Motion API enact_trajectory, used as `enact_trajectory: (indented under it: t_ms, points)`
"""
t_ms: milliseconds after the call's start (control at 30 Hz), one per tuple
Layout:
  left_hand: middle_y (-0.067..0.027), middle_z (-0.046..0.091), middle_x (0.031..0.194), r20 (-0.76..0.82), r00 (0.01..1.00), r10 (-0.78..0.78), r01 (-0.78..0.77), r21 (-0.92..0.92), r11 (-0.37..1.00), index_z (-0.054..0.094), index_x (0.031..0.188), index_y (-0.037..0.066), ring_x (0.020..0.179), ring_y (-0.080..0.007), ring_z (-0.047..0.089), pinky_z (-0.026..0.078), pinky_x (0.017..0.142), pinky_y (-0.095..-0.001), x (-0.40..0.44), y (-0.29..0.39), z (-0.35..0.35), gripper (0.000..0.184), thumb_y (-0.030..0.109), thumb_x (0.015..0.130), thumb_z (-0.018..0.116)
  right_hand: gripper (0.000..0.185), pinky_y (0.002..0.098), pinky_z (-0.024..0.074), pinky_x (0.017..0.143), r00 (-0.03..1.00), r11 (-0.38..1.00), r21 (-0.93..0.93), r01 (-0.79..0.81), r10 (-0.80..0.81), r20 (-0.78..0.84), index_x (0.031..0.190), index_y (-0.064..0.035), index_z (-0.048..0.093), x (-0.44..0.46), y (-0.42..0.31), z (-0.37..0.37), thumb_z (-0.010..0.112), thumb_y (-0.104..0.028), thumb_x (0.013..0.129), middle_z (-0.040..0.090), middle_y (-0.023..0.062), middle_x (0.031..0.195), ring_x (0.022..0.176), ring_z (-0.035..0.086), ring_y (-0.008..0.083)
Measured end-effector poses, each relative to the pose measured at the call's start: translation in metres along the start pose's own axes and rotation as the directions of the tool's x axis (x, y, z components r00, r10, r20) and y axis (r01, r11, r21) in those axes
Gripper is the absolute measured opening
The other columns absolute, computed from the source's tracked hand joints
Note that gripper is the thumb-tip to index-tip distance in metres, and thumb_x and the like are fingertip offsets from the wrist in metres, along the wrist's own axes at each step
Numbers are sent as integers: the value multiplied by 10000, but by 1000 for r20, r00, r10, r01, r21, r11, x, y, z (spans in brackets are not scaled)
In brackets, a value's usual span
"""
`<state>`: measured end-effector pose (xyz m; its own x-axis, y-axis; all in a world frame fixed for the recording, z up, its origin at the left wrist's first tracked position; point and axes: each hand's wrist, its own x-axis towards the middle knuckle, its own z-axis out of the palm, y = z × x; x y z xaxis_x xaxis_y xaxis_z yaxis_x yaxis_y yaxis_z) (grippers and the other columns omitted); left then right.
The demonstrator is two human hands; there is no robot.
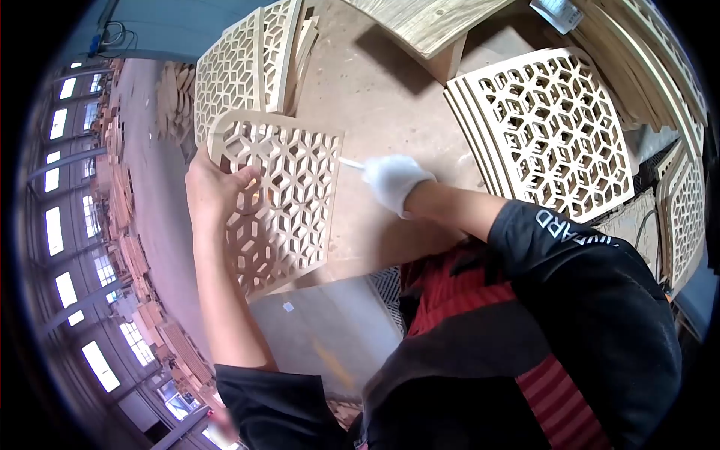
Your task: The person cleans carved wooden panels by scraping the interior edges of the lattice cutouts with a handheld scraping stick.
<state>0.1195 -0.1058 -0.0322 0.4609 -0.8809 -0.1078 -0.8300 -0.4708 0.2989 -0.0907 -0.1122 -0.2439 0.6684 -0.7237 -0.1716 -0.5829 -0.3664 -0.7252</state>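
Nearest, at five o'clock, the person's black and red-striped clothing (480, 330) fills the view, its lower part cut off by the frame. The bare left hand (210, 184), at nine to ten o'clock, is clamped on the rounded lattice panel (289, 196): thumb over its face, fingers mostly hidden behind. The panel stands tilted at ten o'clock; whether its lower edge rests on the surface (375, 105) cannot be told. The white-gloved right hand (394, 180), at one o'clock, is closed round a slim pale stick (351, 162); glove and blur hide the separate fingers. The stick's tip is just beside the panel's right edge, contact unclear. Farther off, stacked lattice panels (555, 135) lie at two o'clock, a wood-grain board (435, 19), cut off above, at twelve to one, and leaning lattice panels (236, 71), partly covered, at eleven.
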Motion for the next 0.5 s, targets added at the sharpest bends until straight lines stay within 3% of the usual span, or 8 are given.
enact_trajectory:
  t_ms: [67,133,167,267,333,400,500]
  points:
    - [-136,724,928,0,1000,-3,3,-3,1000,631,1074,6,841,-229,697,516,781,-348,0,2,-1,464,43,656,829,180,443,537,677,995,993,-66,98,-98,-2,890,-44,673,21,-7,-3,523,-142,866,688,193,852,759,675,358]
    - [-136,724,927,-21,1000,5,-4,23,1000,633,1072,9,843,-222,697,516,780,-346,1,2,-1,462,45,656,830,193,433,558,702,989,989,-134,58,-39,141,911,-24,702,38,-27,-18,542,-109,847,706,172,899,807,693,338]
    - [-133,724,929,-4,1000,-3,3,-49,999,634,1070,12,826,-217,698,518,771,-344,1,0,-1,453,47,662,827,202,428,569,715,977,984,-170,45,-8,214,921,-14,717,45,-35,-22,551,-93,837,715,162,923,831,702,328]
    - [-148,711,874,-37,997,70,-70,-3,998,621,1076,8,772,-239,698,525,738,-357,-6,8,0,465,61,658,816,132,425,552,682,981,968,-210,141,-109,158,856,-32,693,69,-49,-12,595,-82,785,696,181,861,784,688,338]
    - [-171,701,855,-89,993,83,-80,38,996,631,1060,17,792,-315,694,530,735,-384,-3,1,2,472,104,638,824,154,423,552,704,982,972,-227,65,-22,188,886,-35,702,79,-71,-18,589,-67,787,694,197,902,805,686,344]
    - [-179,702,868,-66,998,2,1,41,999,638,1060,22,820,-316,696,528,755,-385,-3,2,1,478,116,633,829,211,425,560,747,995,995,-45,93,-91,43,920,-34,726,79,-48,3,562,-109,811,702,196,960,864,694,343]
    - [-189,704,918,-72,996,48,-47,16,999,638,1066,17,885,-332,686,519,802,-400,-6,3,-3,480,104,632,824,229,424,545,765,990,975,-194,106,-85,116,914,-25,708,54,-45,-22,510,-109,836,694,207,943,868,679,365]
